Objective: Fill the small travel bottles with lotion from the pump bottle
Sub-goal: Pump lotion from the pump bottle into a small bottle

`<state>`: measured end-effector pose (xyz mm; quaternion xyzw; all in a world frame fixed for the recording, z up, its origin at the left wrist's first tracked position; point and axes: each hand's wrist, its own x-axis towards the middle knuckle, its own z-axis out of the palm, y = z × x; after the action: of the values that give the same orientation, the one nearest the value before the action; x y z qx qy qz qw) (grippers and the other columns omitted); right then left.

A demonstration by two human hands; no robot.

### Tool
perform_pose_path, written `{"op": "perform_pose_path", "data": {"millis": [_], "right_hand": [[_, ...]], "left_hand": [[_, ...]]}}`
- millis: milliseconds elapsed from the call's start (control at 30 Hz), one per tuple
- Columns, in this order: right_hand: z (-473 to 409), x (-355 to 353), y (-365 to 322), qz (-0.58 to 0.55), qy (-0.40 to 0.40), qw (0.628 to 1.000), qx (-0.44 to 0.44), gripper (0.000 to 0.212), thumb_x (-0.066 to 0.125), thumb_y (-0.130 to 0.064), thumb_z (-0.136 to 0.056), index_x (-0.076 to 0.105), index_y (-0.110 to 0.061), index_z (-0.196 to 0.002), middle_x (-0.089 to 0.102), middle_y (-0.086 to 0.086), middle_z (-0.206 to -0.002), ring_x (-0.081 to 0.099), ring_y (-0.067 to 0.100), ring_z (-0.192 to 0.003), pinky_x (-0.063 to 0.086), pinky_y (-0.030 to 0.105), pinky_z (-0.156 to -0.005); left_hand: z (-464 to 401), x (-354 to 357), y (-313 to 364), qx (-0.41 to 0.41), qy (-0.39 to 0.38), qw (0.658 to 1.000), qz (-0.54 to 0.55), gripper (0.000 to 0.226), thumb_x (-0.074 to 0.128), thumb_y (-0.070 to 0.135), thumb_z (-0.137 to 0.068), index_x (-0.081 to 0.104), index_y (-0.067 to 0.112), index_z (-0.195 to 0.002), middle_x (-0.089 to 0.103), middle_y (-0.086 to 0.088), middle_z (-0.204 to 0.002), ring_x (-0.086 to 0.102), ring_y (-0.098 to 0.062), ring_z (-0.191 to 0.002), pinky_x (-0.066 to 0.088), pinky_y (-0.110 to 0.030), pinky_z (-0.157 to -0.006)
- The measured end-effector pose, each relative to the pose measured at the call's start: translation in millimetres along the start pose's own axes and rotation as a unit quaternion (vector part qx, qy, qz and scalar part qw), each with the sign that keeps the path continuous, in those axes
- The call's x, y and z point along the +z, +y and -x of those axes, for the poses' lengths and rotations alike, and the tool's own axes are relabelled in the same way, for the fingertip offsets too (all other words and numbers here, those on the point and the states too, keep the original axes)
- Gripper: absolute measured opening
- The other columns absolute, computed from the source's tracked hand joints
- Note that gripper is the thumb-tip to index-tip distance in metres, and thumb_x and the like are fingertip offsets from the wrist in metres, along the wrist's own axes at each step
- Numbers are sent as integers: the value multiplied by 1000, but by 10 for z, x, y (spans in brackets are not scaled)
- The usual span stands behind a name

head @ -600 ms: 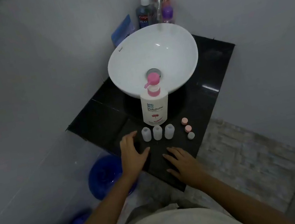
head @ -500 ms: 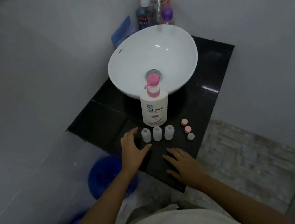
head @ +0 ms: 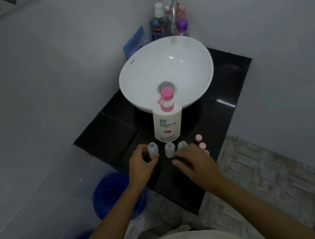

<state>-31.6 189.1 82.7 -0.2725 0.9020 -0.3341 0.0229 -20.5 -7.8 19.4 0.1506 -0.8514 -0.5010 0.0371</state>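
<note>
Head view: left hand (head: 140,167) pinches leftmost travel bottle (head: 153,151) just in front of pump bottle (head: 167,120); right hand (head: 196,163) loose, holding nothing, fingers beside other two bottles (head: 169,150).

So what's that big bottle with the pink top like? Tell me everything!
The pump bottle is white plastic by its look, with a pink pump head whose spout points left and a pink collar under it. Its label reads "Shokubutsu" with a small pink picture below. It stands upright on the black counter, just in front of the white sink and behind the three small bottles. No hand touches it. How full it is can't be seen.
</note>
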Motion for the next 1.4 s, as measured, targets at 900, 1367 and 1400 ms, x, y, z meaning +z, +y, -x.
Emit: {"op": "perform_pose_path", "data": {"millis": [900,1367,1400], "right_hand": [[-1804,-697,-400,-206,-60,971,102,40,42,-27,-99,71,0,-92,71,16,-85,65,22,-80,49,31,-86],[-1823,-549,-302,-285,-27,951,116,42,38,-25,-100,71,-3,-88,71,13,-79,65,12,-72,49,15,-73],[-1822,-538,-297,-285,-26,951,119,41,38,-25,-100,71,-5,-87,71,12,-79,65,14,-74,49,20,-75]], "left_hand": [[-222,-524,1166,128,69,989,-33,40,72,30,-80,60,22,-117,60,1,-102,58,-6,-89,45,-16,-71],[-170,-582,1191,151,107,982,28,42,75,25,-78,64,17,-118,65,3,-106,60,-4,-95,50,-14,-77],[-172,-581,1180,146,108,983,36,42,76,26,-77,65,18,-117,66,3,-107,60,-4,-97,50,-14,-77]]}}
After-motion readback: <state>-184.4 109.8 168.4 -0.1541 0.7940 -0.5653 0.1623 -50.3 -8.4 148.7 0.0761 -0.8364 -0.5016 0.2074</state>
